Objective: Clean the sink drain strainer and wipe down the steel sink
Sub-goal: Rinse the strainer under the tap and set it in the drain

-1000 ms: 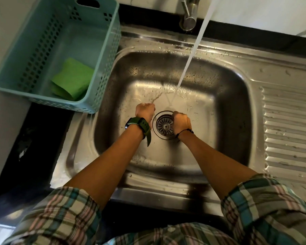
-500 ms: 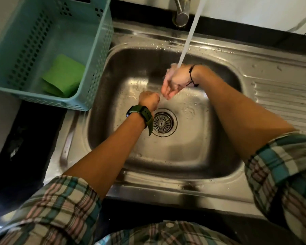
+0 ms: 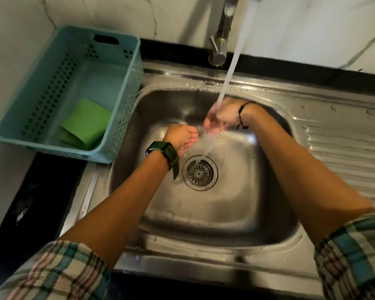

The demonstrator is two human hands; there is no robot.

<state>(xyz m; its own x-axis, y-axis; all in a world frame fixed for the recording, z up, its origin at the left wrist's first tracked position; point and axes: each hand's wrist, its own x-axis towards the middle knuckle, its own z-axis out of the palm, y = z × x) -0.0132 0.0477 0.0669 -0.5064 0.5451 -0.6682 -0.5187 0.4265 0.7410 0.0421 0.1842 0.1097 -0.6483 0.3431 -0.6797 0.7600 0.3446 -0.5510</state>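
Likely wet, slick and stiff, drain strainer (image 3: pixel 200 172) seated in sink (image 3: pixel 214 213) just below empty, loosely curled left hand (image 3: pixel 180 137) and cupped, water-catching right hand (image 3: pixel 222 118); best pinched by centre knob.

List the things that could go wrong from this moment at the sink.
1. The water stream breaks over the right hand near the basin's back rim; drops already dot the sink ledge, so splash may reach the counter.
2. The watch on the left wrist sits close to the flow and may get soaked.
3. The green cloth lies in the basket; wet hands reaching over would likely drip there.
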